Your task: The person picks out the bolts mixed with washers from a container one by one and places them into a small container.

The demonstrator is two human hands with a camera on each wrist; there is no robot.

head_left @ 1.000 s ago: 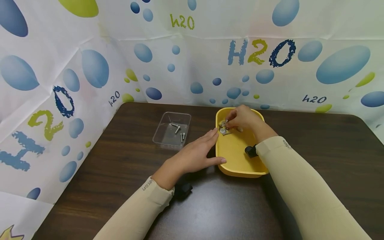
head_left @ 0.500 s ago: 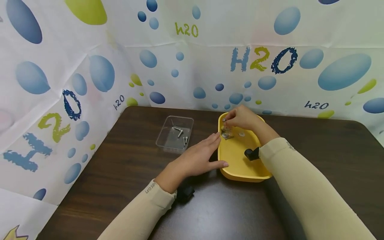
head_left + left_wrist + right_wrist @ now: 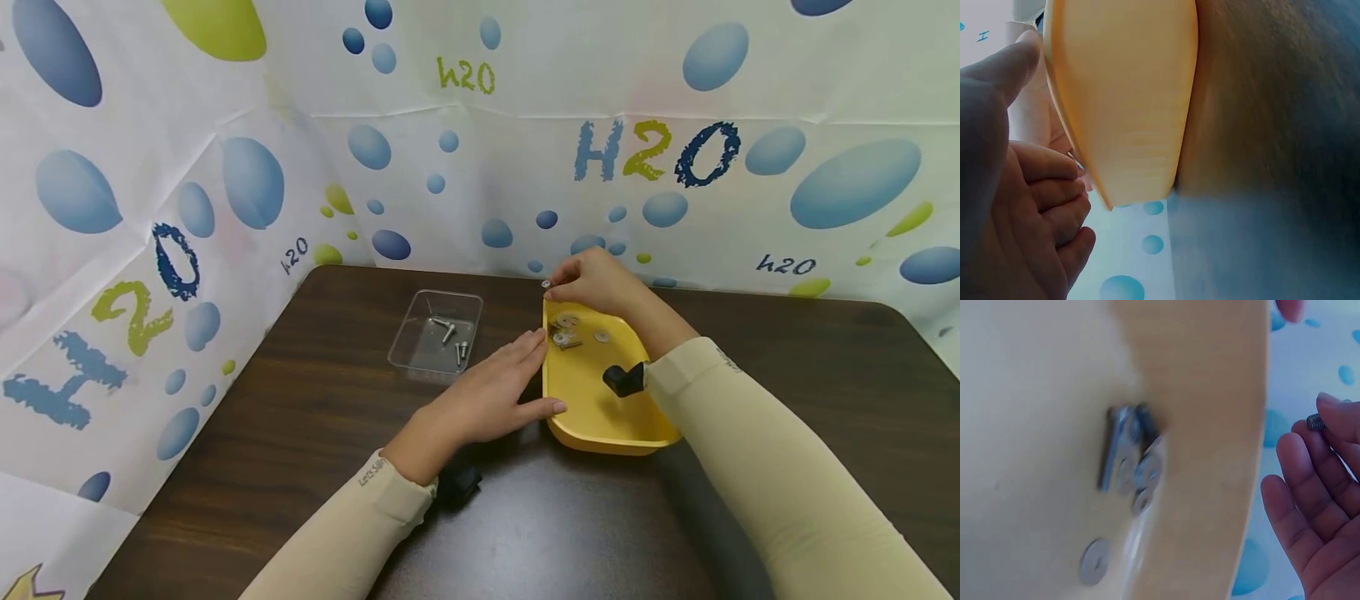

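Most of the threaded piece (image 3: 1315, 422) pinched by the right hand (image 3: 602, 282) is hidden by thumb and fingers. The far right rim of the yellow bin (image 3: 588, 387) is covered by that hand and its forearm. Beneath it, the heaped metal pieces (image 3: 1146, 469) are blurred and cannot be counted. Both sleeves (image 3: 337, 525) are cut off by the head view's bottom edge.
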